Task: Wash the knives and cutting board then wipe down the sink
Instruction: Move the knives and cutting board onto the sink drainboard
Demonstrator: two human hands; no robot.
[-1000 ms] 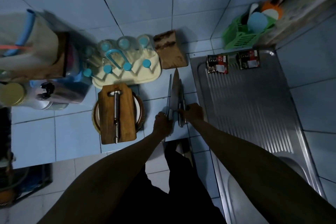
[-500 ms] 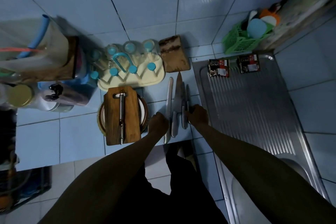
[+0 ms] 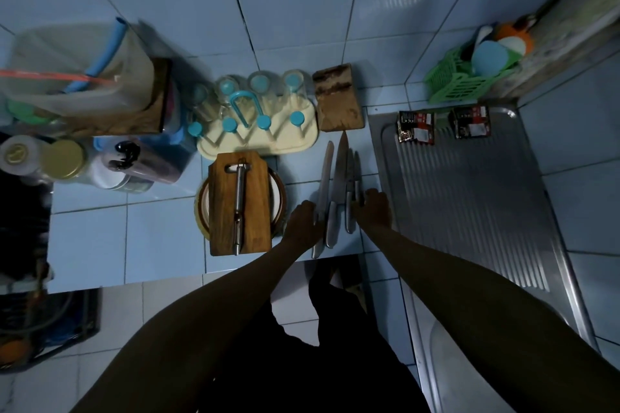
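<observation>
1. Since the earlier frames the four steel knives point(image 3: 337, 191) have gone from being bunched in both hands to lying side by side on the pale blue tiled bench point(image 3: 161, 228), and both hands have drawn apart to either side of the row.
2. The left hand point(image 3: 302, 223) rests just left of the handles, its fingers point(image 3: 310, 208) touching the outermost knife; how far they curl cannot be told in the dim light.
3. The right hand point(image 3: 374, 208) lies flat, fingers point(image 3: 364, 199) straight against the rightmost handle, gripping nothing.
4. The step looks like gathering the knives for washing: best to take handles only, blades pointing away, one or two at a time.
5. The brown wooden cutting board point(image 3: 240, 204) sits left of the left fingers; the ribbed steel sink drainer point(image 3: 469, 198) is just right of the right fingers.
</observation>
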